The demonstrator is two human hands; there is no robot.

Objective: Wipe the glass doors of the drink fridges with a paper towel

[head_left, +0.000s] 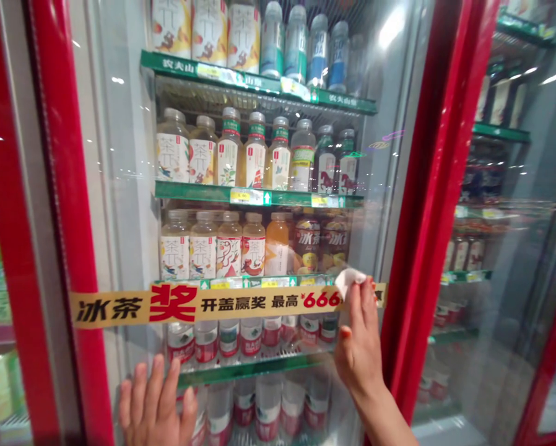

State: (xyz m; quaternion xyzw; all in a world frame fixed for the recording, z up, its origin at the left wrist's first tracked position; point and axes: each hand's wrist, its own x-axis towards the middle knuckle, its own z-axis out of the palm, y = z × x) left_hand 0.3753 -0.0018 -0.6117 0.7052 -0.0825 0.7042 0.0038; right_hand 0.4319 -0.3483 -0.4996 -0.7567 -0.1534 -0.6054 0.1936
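Observation:
My right hand (360, 334) reaches up to the glass door (377, 204) of a drinks fridge, its fingers pressing a crumpled white tissue (349, 280) to the pane. The tissue and fingers cover part of a yellow promotional strip (250, 305) that runs across the door, near its right end. Lower down on the left, my left hand (155, 402) lies spread, palm towards the glass, below the strip, holding nothing. Whether its palm fully touches the pane cannot be seen.
Behind the glass, several bottles (254, 152) stand in rows on green-edged shelves (259, 194). Red door frames (438, 186) border the pane on both sides. Another fridge door with drinks (477, 254) is to the right. Light reflections cross the glass.

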